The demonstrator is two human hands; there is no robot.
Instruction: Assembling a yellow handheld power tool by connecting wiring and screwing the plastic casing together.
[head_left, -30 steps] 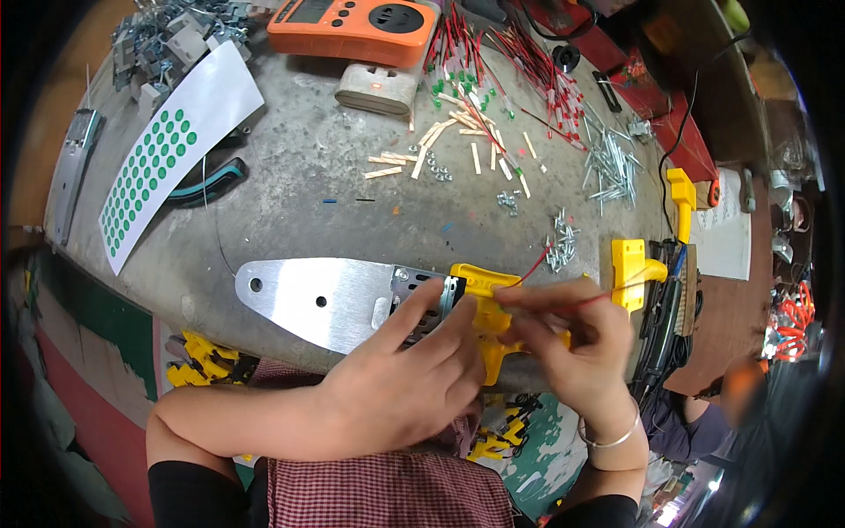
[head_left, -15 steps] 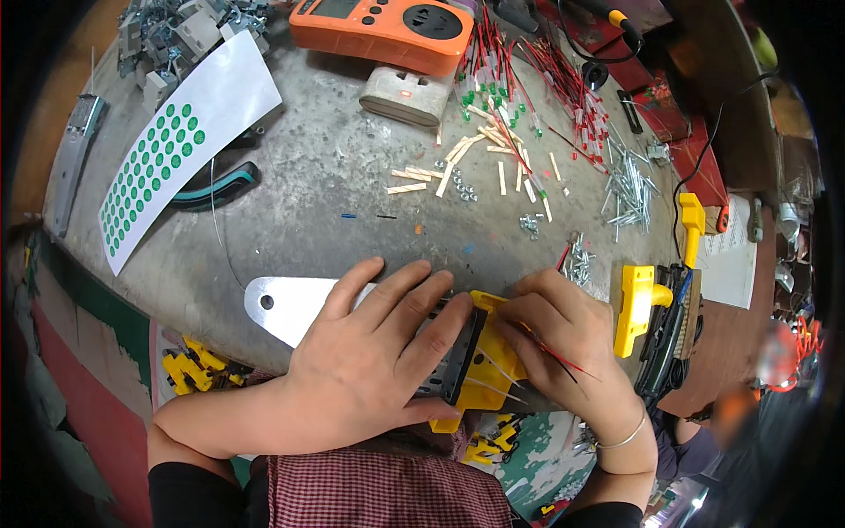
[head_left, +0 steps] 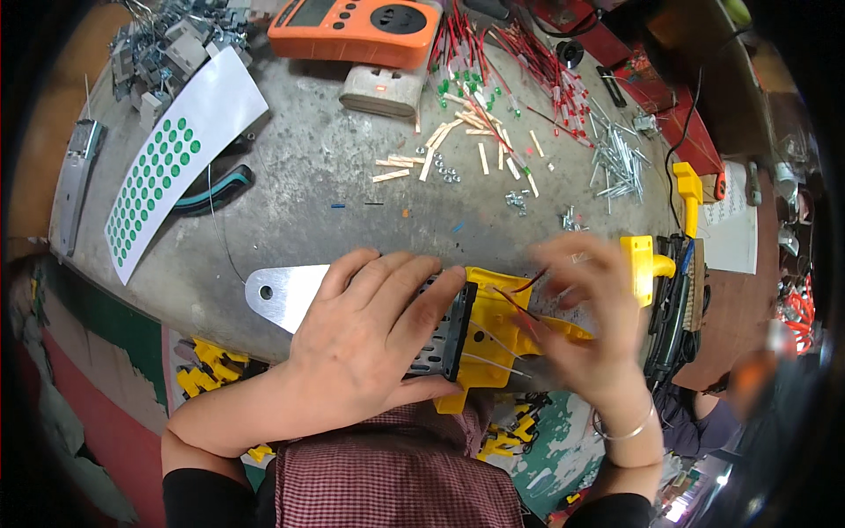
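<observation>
My left hand (head_left: 365,326) is wrapped over an appliance part, its thumb at the near side and fingers across the top. That part has a yellow plastic housing (head_left: 495,308), a black perforated metal section (head_left: 431,354) and a flat silver plate (head_left: 286,289) with a round hole at its left end. Thin red and black wires (head_left: 519,304) rise from the housing, and two pale leads (head_left: 497,363) stretch over it. Blurred by motion, my right hand (head_left: 598,312) hovers at the housing's right side near the wires. Whether it holds anything cannot be made out.
Behind lie wired green and red indicator lamps (head_left: 554,75), pale sticks (head_left: 482,158), and long screws (head_left: 620,163). An orange meter (head_left: 352,33), a sheet of green stickers (head_left: 189,145) and teal-handled pliers (head_left: 216,192) lie farther left. A yellow handle (head_left: 635,268) stands at right.
My right hand has lifted off the wires' spot and shifted slightly up and right, with its fingers spreading. My left hand keeps its hold. The whole view has shifted a little.
</observation>
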